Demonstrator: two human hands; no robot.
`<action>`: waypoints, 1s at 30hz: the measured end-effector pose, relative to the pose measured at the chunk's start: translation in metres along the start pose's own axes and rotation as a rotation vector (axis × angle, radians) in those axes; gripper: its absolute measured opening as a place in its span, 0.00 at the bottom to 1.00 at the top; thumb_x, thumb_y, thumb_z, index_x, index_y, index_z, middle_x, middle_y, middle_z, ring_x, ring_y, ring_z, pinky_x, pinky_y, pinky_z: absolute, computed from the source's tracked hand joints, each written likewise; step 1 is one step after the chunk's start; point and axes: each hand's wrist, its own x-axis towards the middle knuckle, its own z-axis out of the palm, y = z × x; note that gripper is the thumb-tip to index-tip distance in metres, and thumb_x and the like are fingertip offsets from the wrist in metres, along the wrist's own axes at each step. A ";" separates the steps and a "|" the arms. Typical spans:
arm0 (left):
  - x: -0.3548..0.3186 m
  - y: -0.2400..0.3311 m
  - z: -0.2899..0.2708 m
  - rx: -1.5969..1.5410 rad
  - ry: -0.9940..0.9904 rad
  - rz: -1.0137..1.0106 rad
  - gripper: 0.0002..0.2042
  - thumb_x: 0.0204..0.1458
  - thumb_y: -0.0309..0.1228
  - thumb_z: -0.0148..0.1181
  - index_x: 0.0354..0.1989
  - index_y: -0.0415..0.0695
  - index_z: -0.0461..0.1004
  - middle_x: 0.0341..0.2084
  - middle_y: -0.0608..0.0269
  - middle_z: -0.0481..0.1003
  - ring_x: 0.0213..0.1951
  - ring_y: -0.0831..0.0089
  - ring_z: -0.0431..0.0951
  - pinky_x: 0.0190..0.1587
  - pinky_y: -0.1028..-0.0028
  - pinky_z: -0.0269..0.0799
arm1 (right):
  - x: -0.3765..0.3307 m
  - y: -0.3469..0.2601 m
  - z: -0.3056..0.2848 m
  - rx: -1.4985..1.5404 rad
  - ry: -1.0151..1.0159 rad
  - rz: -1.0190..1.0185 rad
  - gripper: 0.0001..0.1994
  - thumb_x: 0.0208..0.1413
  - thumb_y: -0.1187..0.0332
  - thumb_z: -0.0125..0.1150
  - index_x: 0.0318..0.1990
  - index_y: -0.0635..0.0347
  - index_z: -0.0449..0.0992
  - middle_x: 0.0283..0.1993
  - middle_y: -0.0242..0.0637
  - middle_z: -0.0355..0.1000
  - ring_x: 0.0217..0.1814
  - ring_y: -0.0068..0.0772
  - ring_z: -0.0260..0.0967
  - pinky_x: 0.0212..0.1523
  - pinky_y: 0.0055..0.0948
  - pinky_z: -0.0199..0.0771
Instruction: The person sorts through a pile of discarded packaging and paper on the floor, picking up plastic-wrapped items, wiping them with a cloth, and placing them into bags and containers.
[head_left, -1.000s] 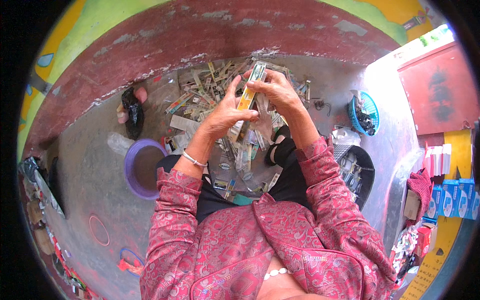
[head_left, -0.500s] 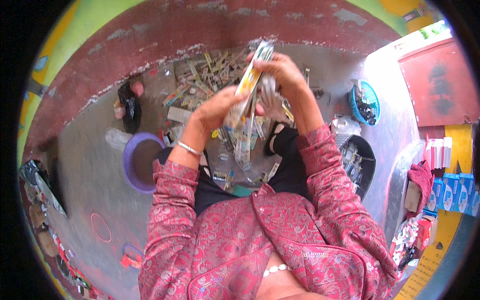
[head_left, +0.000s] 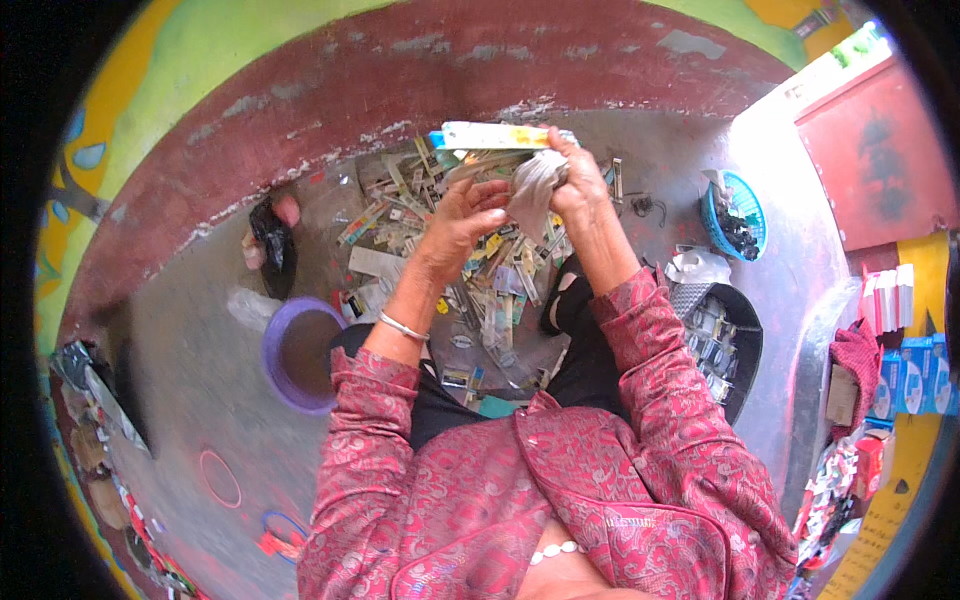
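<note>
In my right hand (head_left: pixel 575 178) I grip a long, narrow printed pack (head_left: pixel 492 136), white with yellow and blue parts, lying nearly level. More thin strips seem to sit under it. A crumpled greyish-white cloth (head_left: pixel 538 185) hangs from the same hand. My left hand (head_left: pixel 465 220), with a bangle at its wrist, is just below the pack's left part; its fingers are apart and appear to hold nothing. Beneath both hands, a loose pile of narrow printed packages (head_left: pixel 505 280) covers the floor between my feet.
A purple basin (head_left: pixel 275 345) stands left, near a black plastic bag (head_left: pixel 272 245). To the right are a black tub (head_left: pixel 742 345) of small packaged items and a blue basket (head_left: pixel 745 205) holding dark things. Blue boxes (head_left: pixel 915 375) line the far right. A red-brown wall (head_left: pixel 440 75) rises ahead.
The long pack has swung from steeply slanted to nearly level. My left hand has let go of it and moved slightly down, fingers opened; my right hand keeps its hold.
</note>
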 end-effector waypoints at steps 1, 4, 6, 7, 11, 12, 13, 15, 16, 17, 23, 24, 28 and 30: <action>0.003 0.002 0.001 0.024 -0.010 0.023 0.27 0.46 0.27 0.55 0.57 0.41 0.56 0.47 0.59 0.66 0.48 0.69 0.67 0.52 0.70 0.62 | -0.006 -0.001 -0.001 -0.075 -0.011 0.013 0.13 0.54 0.65 0.51 0.42 0.64 0.68 0.42 0.46 0.70 0.42 0.45 0.69 0.45 0.49 0.69; 0.009 0.010 0.003 -0.032 -0.065 0.130 0.33 0.49 0.29 0.54 0.62 0.43 0.45 0.52 0.61 0.63 0.52 0.71 0.64 0.55 0.71 0.57 | -0.004 0.027 0.001 0.046 0.033 0.179 0.11 0.52 0.64 0.54 0.40 0.60 0.69 0.40 0.43 0.71 0.42 0.45 0.69 0.42 0.52 0.69; 0.014 0.006 0.004 -0.168 -0.110 0.117 0.34 0.51 0.35 0.54 0.63 0.43 0.43 0.55 0.57 0.60 0.55 0.67 0.61 0.58 0.68 0.54 | 0.000 0.044 -0.003 -0.100 0.009 0.007 0.08 0.52 0.69 0.53 0.39 0.59 0.70 0.39 0.37 0.71 0.42 0.36 0.69 0.46 0.41 0.68; 0.013 0.008 0.007 -0.188 -0.048 0.126 0.33 0.51 0.38 0.54 0.62 0.44 0.45 0.55 0.56 0.59 0.56 0.66 0.61 0.59 0.66 0.53 | -0.005 0.051 0.006 -0.094 -0.008 0.087 0.07 0.53 0.71 0.52 0.39 0.58 0.71 0.40 0.36 0.71 0.44 0.32 0.68 0.47 0.33 0.67; 0.027 0.006 0.000 -0.305 0.135 0.203 0.25 0.53 0.43 0.49 0.56 0.44 0.58 0.52 0.59 0.63 0.55 0.66 0.61 0.58 0.65 0.54 | -0.036 0.042 0.018 -0.036 -0.070 0.182 0.08 0.51 0.70 0.54 0.38 0.63 0.70 0.39 0.39 0.71 0.41 0.32 0.68 0.45 0.33 0.67; 0.030 0.003 -0.006 -0.276 0.168 0.235 0.24 0.53 0.44 0.49 0.55 0.42 0.60 0.52 0.59 0.63 0.55 0.67 0.61 0.58 0.64 0.55 | -0.037 0.045 0.014 -0.041 -0.080 0.152 0.09 0.50 0.70 0.56 0.38 0.63 0.69 0.38 0.39 0.71 0.40 0.32 0.69 0.45 0.33 0.68; 0.031 0.004 -0.005 -0.305 0.174 0.237 0.22 0.53 0.44 0.48 0.51 0.41 0.63 0.51 0.59 0.64 0.55 0.67 0.61 0.58 0.64 0.55 | -0.037 0.046 0.008 0.027 -0.159 0.180 0.11 0.46 0.70 0.60 0.37 0.62 0.72 0.34 0.37 0.73 0.34 0.31 0.71 0.39 0.33 0.72; 0.026 0.015 0.005 -0.364 0.227 0.236 0.17 0.54 0.43 0.47 0.40 0.40 0.69 0.46 0.57 0.67 0.52 0.66 0.63 0.57 0.63 0.55 | -0.037 0.048 0.003 0.018 -0.163 0.225 0.12 0.46 0.71 0.60 0.39 0.62 0.71 0.34 0.37 0.73 0.34 0.30 0.71 0.38 0.32 0.73; 0.028 0.015 0.000 -0.399 0.186 0.242 0.16 0.54 0.42 0.47 0.38 0.40 0.69 0.45 0.56 0.68 0.51 0.65 0.64 0.56 0.62 0.56 | -0.038 0.049 0.001 0.003 -0.179 0.244 0.13 0.45 0.70 0.61 0.39 0.62 0.71 0.34 0.37 0.73 0.34 0.30 0.71 0.37 0.31 0.73; 0.033 0.018 -0.011 -0.436 0.145 0.251 0.16 0.54 0.42 0.46 0.36 0.40 0.69 0.44 0.56 0.68 0.51 0.65 0.65 0.56 0.62 0.56 | -0.036 0.044 -0.001 -0.106 -0.214 0.207 0.13 0.45 0.70 0.61 0.39 0.63 0.71 0.34 0.37 0.73 0.34 0.29 0.71 0.38 0.30 0.73; 0.016 0.022 -0.078 -0.545 0.358 0.089 0.10 0.45 0.37 0.55 0.27 0.43 0.66 0.23 0.60 0.70 0.27 0.69 0.71 0.33 0.68 0.71 | -0.038 0.016 -0.003 -0.731 -0.277 -0.003 0.14 0.38 0.70 0.63 0.35 0.64 0.75 0.32 0.35 0.73 0.36 0.28 0.69 0.43 0.24 0.65; 0.017 0.026 -0.057 -0.457 0.461 0.040 0.08 0.43 0.33 0.56 0.26 0.44 0.65 0.20 0.62 0.69 0.21 0.73 0.69 0.26 0.75 0.69 | -0.027 0.002 -0.015 -0.832 -0.335 -0.135 0.17 0.41 0.66 0.63 0.39 0.67 0.74 0.35 0.38 0.73 0.40 0.28 0.69 0.44 0.24 0.65; 0.016 0.015 -0.040 -0.368 0.204 -0.092 0.09 0.49 0.36 0.54 0.27 0.42 0.68 0.22 0.63 0.71 0.20 0.76 0.70 0.24 0.76 0.69 | -0.051 0.013 0.013 -1.280 -0.490 -0.074 0.24 0.47 0.57 0.59 0.45 0.71 0.70 0.39 0.41 0.72 0.42 0.26 0.67 0.46 0.25 0.64; 0.015 0.015 -0.030 -0.232 0.291 -0.105 0.09 0.51 0.35 0.53 0.27 0.42 0.69 0.23 0.63 0.71 0.20 0.77 0.70 0.23 0.77 0.69 | -0.051 0.038 0.008 -1.414 -0.642 -0.029 0.26 0.42 0.56 0.63 0.44 0.70 0.71 0.37 0.42 0.72 0.38 0.24 0.67 0.41 0.25 0.66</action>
